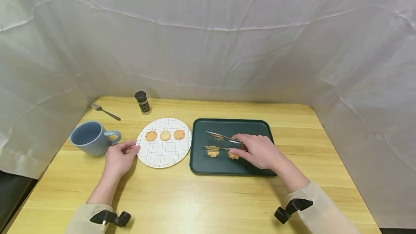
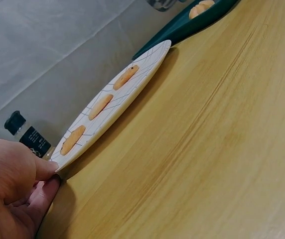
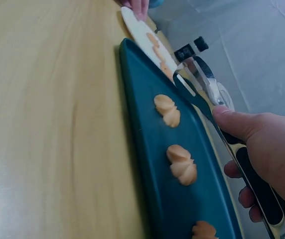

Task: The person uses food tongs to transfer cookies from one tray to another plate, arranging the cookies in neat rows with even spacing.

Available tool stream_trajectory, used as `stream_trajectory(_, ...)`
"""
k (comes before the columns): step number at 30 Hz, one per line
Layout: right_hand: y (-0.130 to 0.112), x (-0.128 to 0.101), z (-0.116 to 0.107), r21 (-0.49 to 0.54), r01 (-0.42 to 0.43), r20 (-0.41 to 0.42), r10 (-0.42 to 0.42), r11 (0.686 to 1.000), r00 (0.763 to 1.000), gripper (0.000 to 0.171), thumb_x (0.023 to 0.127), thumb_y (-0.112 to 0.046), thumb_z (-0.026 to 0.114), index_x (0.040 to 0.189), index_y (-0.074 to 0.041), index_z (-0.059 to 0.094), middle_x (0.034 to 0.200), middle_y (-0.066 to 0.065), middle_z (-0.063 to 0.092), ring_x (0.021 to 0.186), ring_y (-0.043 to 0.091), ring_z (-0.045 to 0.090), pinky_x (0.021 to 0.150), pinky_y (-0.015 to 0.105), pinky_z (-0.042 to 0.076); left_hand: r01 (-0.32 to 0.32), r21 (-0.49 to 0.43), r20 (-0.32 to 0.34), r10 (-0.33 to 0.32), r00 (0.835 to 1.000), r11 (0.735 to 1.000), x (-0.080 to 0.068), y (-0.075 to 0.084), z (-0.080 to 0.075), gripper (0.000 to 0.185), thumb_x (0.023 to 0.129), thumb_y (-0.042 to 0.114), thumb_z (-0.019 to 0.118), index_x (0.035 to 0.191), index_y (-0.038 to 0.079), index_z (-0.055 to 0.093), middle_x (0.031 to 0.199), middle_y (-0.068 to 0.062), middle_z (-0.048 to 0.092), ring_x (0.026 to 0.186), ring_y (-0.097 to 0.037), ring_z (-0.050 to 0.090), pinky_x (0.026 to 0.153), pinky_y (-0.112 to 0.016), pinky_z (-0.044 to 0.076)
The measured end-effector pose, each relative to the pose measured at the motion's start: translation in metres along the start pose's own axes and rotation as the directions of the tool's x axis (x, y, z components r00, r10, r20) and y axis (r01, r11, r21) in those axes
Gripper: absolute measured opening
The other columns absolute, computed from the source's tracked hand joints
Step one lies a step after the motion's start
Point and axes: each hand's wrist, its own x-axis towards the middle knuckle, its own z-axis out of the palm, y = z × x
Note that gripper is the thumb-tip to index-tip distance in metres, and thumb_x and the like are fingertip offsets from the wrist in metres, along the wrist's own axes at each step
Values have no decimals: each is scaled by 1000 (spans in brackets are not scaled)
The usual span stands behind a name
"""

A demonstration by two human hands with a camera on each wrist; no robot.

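Note:
My left hand (image 1: 134, 150) pinches the near-left rim of a white checked plate (image 1: 162, 154), thumb on top and a finger underneath (image 2: 47, 186). On the plate (image 2: 147, 74) lie three round cookies (image 1: 165, 135) in a row. My right hand (image 1: 243, 150) grips metal tongs (image 1: 218, 148) with black handles over a dark green tray (image 1: 227, 125). The tongs' (image 3: 198, 84) arms stand apart, tips pointing left over the tray. Flower-shaped cookies (image 1: 212, 152) lie on the tray (image 3: 147, 114); the right wrist view shows three of them (image 3: 182, 165).
A blue mug (image 1: 92, 138) stands just left of my left hand. A fork (image 1: 104, 111) and a black-capped spice jar (image 1: 143, 102) lie behind the plate. White cloth walls in the table on three sides. Bare wood lies in front of the plate and tray.

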Motion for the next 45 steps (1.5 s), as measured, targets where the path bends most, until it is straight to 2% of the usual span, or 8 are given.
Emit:
stream_trajectory(12, 10, -9, 14, 0, -10, 8, 10, 1000, 1000, 56, 101, -63, 62, 136, -20, 69, 79, -17, 57, 64, 4, 49, 55, 29, 39, 0, -2, 2, 0, 1000, 1000, 3, 0, 1, 39, 102, 26, 73, 131, -1, 73, 115, -15, 77, 107, -28, 71, 79, -16, 49)
stream_trajectory(16, 12, -11, 15, 12, -21, 16, 21, 1000, 1000, 55, 101, -62, 63, 136, -20, 69, 90, -12, 66, 69, 6, 53, 61, 31, 44, -6, -2, 4, 6, 1000, 1000, 4, 0, 1, 40, 102, 26, 73, 130, -1, 73, 115, -15, 77, 108, -28, 71, 80, -17, 49)
stream_trajectory(19, 14, -13, 17, 19, -32, 23, 32, 999, 999, 54, 101, -62, 63, 136, -21, 69, 107, -6, 73, 79, 10, 61, 70, 36, 50, -8, -3, 7, 8, 1000, 1000, 5, 1, 2, 40, 102, 26, 74, 130, -2, 73, 115, -15, 77, 107, -28, 72, 80, -18, 50)
stream_trajectory(23, 16, -16, 17, 28, -42, 29, 41, 999, 999, 51, 101, -59, 64, 136, -22, 69, 123, -2, 74, 93, 16, 67, 78, 43, 54, -14, -5, 7, 14, 1000, 1000, 5, 3, 2, 39, 101, 26, 74, 129, -1, 73, 114, -15, 77, 106, -28, 71, 80, -18, 50)
stream_trajectory(29, 16, -17, 16, 21, -28, 30, 28, 999, 999, 48, 101, -55, 66, 135, -21, 69, 120, -3, 74, 92, 18, 67, 76, 43, 53, -24, -13, -1, 24, 1000, 1000, 3, 3, 0, 38, 101, 24, 74, 128, -3, 73, 113, -16, 77, 105, -28, 72, 77, -13, 48)
stream_trajectory(34, 15, -17, 16, -1, -21, 24, 21, 1000, 999, 51, 101, -57, 65, 137, -21, 69, 124, -2, 73, 95, 21, 69, 77, 44, 54, -37, -22, -2, 37, 999, 999, 1, 3, 0, 36, 101, 22, 74, 127, -4, 74, 111, -17, 78, 103, -28, 73, 74, -10, 47)
stream_trajectory(45, 14, -13, 12, 21, -8, -4, 8, 1000, 1000, 50, 100, -55, 68, 137, -21, 69, 117, -4, 74, 81, 13, 62, 68, 37, 50, -19, -24, -4, 19, 1000, 1000, 0, 2, -1, 38, 101, 24, 74, 128, -2, 74, 112, -15, 78, 105, -28, 72, 75, -11, 47)
